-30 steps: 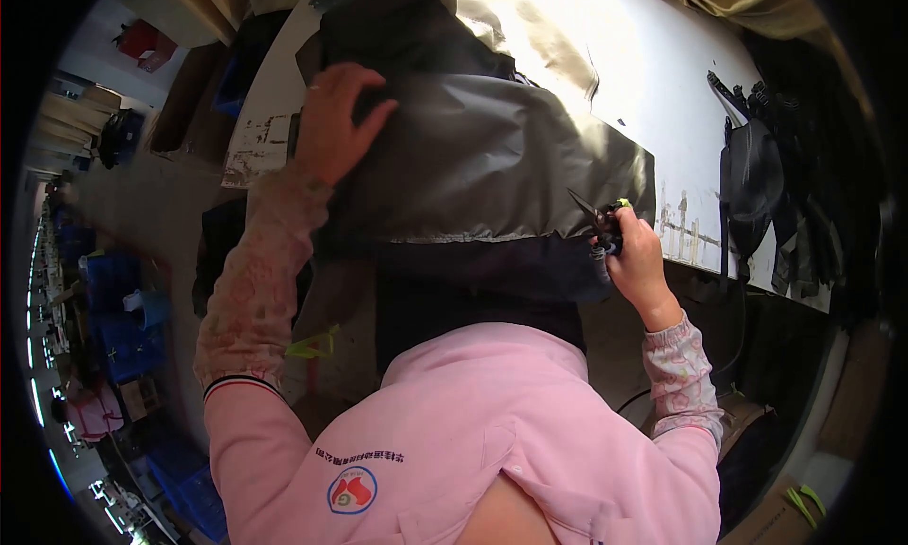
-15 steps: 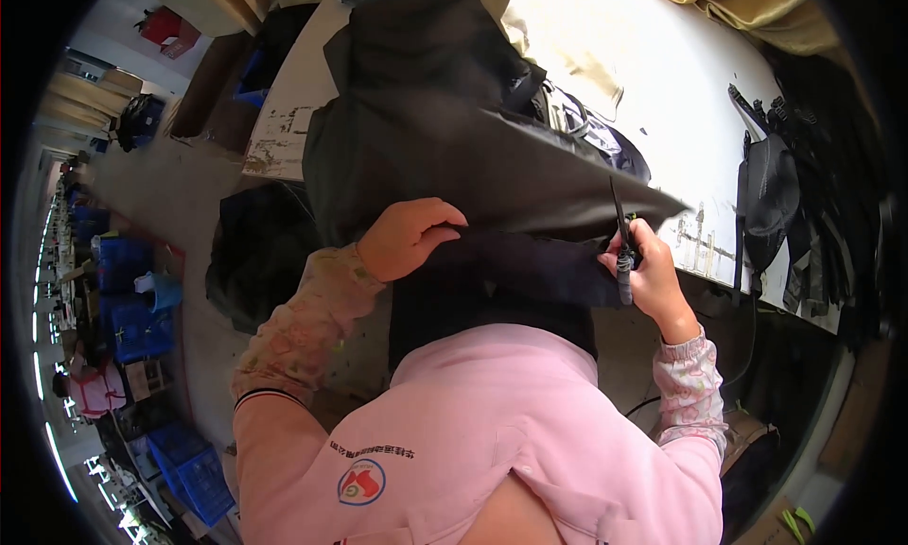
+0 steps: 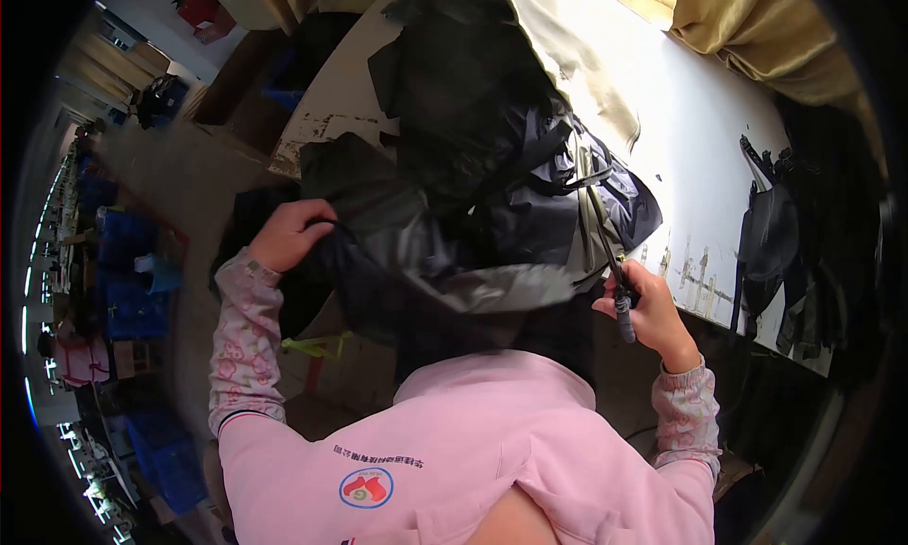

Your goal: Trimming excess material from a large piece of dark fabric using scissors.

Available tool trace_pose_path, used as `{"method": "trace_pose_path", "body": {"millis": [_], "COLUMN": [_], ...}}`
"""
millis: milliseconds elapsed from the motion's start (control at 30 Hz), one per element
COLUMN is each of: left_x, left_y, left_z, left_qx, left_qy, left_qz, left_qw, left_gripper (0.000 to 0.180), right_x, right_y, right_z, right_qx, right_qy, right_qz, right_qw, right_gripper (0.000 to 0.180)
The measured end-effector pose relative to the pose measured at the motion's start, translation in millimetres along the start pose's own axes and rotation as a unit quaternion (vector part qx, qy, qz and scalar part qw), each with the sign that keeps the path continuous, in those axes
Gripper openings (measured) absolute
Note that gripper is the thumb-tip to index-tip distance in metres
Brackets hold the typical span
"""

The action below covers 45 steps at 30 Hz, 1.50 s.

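Note:
My left hand [image 3: 295, 233] is closed in a pinch on the edge of a large dark fabric piece [image 3: 407, 233]. The fabric sags in loose folds from there across my lap, its right part blurred by motion. On the right, my right hand [image 3: 651, 304] grips a pair of scissors [image 3: 622, 304] with wrapped grey handles, long thin blades pointing up and away. Its fingertips lie close to the fabric's right end; whether they also hold it I cannot tell. Beyond the hands, a heap of black fabric and straps [image 3: 511, 157] lies on the white table [image 3: 705, 167].
Black straps and dark pieces [image 3: 771, 228] lie at the table's right edge. Gold curtain cloth [image 3: 747, 25] hangs at the back right. Blue crates [image 3: 132, 299] line the floor at the left. A yellow-green strip [image 3: 317, 345] shows below the fabric.
My left hand has moved left, drawing the fabric's edge with it. The fabric, stretched smooth before, now hangs in folds, uncovering the black heap behind. My right hand still holds the scissors, slightly lower.

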<state>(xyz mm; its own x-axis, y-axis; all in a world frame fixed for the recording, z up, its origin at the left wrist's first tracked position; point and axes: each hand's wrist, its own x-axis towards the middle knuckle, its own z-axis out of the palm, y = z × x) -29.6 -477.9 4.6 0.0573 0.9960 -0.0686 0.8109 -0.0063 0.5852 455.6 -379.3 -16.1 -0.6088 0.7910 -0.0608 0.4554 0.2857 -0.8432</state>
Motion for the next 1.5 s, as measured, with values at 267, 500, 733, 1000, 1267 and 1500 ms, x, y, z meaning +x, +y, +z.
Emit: {"method": "trace_pose_path", "body": {"millis": [267,500,733,1000,1267,1500], "left_x": [-158.9,-100.0,-78.2,-61.4,-50.5,-38.7], "left_y": [-161.9,11.4,59.1,77.3,87.0,93.6], "left_z": [-69.0,-44.9,-34.1,-16.1,-9.0,0.0], "left_qx": [-0.004,-0.402,-0.515,-0.499,-0.388,-0.255], "left_qy": [0.144,0.114,-0.025,-0.112,-0.071,0.076], "left_qz": [-0.305,-0.135,0.016,0.108,0.107,0.16], "left_qw": [0.941,0.898,0.856,0.853,0.913,0.951], "left_gripper": [0.018,0.016,0.015,0.022,0.026,0.029], "right_x": [58.8,89.4,102.0,115.2,102.6,89.8], "right_y": [-4.3,-61.8,-105.4,-109.7,-108.6,-107.4], "right_z": [9.5,84.9,126.3,127.5,132.5,134.3], "right_qx": [-0.029,0.125,0.244,0.338,0.364,0.346], "right_qy": [0.064,-0.055,-0.053,-0.2,-0.189,-0.183], "right_qz": [-0.044,-0.095,-0.155,-0.238,-0.256,-0.201], "right_qw": [0.997,0.986,0.956,0.889,0.875,0.898], "right_gripper": [0.03,0.029,0.036,0.028,0.03,0.026]}}
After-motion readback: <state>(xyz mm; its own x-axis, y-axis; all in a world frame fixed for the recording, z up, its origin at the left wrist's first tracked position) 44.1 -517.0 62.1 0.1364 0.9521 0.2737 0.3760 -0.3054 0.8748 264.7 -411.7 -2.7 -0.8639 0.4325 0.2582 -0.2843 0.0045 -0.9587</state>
